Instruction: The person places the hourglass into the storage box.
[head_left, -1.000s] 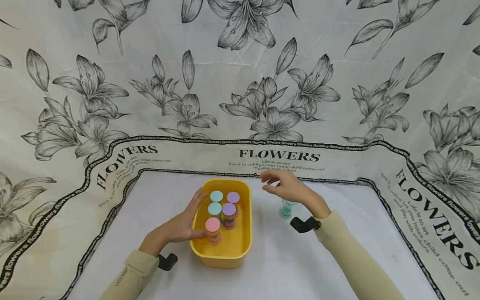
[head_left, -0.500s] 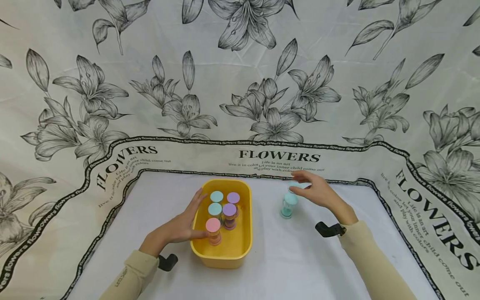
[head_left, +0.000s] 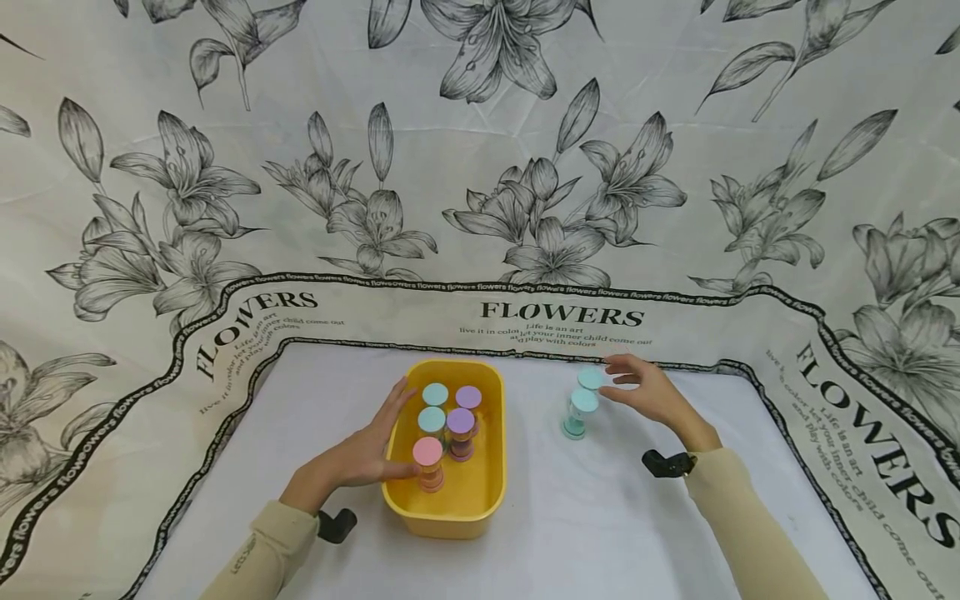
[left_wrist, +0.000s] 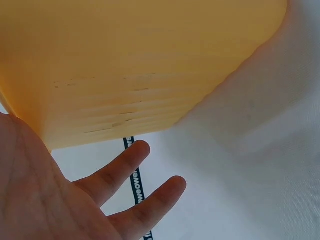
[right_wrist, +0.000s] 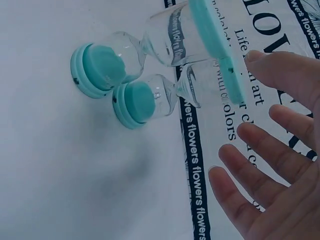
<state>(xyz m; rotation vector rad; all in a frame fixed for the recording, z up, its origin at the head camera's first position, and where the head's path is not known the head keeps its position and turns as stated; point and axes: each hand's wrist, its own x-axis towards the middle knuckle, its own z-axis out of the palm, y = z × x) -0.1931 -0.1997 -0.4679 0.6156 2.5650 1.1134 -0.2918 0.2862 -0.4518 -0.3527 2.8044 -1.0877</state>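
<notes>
Two clear hourglasses with teal caps stand upright on the white cloth, the nearer hourglass [head_left: 583,404] partly covering the farther hourglass [head_left: 592,377] in the head view. My right hand [head_left: 651,392] is just right of their tops, fingers spread and slightly bent, holding nothing. In the right wrist view its thumb tip [right_wrist: 257,57] comes close to a teal cap [right_wrist: 232,80]. My left hand [head_left: 358,450] rests on the left side of a yellow plastic bin [head_left: 446,527], thumb and fingertips over its rim. Two of its fingers [left_wrist: 150,207] stretch out straight beside the bin wall.
Inside the bin stand several hourglasses: a pink one [head_left: 428,452] in front, two purple-topped ones [head_left: 460,421] at right and two light-blue-topped ones [head_left: 431,419] at left. Behind the white tabletop [head_left: 540,533] rises a flower-printed cloth [head_left: 555,200].
My right hand has moved right, from between the bin and the teal hourglasses to their right side, uncovering both teal tops. My left hand and the bin stay in place.
</notes>
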